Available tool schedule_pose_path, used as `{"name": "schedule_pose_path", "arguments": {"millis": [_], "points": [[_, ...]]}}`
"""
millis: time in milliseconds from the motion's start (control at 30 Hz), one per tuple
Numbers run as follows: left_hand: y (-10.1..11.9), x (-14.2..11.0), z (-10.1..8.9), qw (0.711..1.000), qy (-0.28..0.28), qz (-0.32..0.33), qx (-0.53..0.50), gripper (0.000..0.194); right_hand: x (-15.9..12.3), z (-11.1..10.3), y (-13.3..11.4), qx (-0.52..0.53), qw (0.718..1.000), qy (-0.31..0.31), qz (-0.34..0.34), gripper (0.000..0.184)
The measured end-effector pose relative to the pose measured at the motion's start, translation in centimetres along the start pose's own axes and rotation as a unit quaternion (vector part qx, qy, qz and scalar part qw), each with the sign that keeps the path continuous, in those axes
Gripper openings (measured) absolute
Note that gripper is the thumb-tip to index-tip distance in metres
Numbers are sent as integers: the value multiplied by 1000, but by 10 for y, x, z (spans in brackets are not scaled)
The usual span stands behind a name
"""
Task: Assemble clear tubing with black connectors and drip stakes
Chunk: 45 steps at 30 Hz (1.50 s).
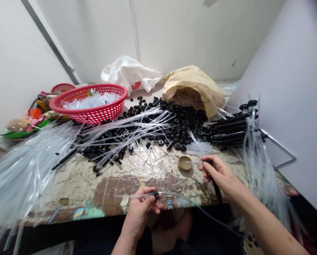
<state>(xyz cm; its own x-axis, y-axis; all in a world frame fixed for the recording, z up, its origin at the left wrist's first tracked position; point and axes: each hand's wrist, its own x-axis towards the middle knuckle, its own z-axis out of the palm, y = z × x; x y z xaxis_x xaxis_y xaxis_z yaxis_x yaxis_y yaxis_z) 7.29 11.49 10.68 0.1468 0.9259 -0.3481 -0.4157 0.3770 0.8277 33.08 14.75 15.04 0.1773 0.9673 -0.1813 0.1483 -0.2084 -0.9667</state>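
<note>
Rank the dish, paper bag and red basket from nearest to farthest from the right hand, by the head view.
1. Dish: just left of the right hand.
2. Paper bag: beyond the hand, toward the back.
3. Red basket: back, well to the left.

We hold a black cap, clear tubing either side, front-left of the dish; our thin clear straw reaches over it.
</note>
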Motion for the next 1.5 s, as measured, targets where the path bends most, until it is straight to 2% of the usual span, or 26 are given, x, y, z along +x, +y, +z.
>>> {"name": "schedule_pose_path", "arguments": {"millis": [100, 200, 333, 400, 567, 833, 1300, 1500], "points": [[-1, -1, 3, 1000, 10, 8, -3, 32, -14, 7, -13, 149, 987, -34, 51, 27], [-2, 0, 5, 1000, 16, 14, -9, 29, -35, 20, -22, 225, 966, -95, 88, 21], [-4, 1, 7, 999, 34, 21, -15, 26, -63, 43, -18, 223, 950, -186, 112, 17], [-3, 1, 8, 999, 42, 25, -11, 26, -71, 53, -12, 198, 953, -200, 115, 17], [-1, 0, 11, 999, 38, 23, 2, 26, -70, 66, -5, 133, 969, -178, 108, 23], [1, -2, 12, 999, 34, 16, 17, 29, -67, 73, -13, 91, 977, -164, 104, 33], [2, -1, 10, 1000, 19, 6, 5, 28, -61, 79, -7, 89, 979, -161, 83, 32], [3, -2, 9, 1000, 10, 1, 9, 28, -56, 88, -8, 31, 984, -160, 68, 26]]}}
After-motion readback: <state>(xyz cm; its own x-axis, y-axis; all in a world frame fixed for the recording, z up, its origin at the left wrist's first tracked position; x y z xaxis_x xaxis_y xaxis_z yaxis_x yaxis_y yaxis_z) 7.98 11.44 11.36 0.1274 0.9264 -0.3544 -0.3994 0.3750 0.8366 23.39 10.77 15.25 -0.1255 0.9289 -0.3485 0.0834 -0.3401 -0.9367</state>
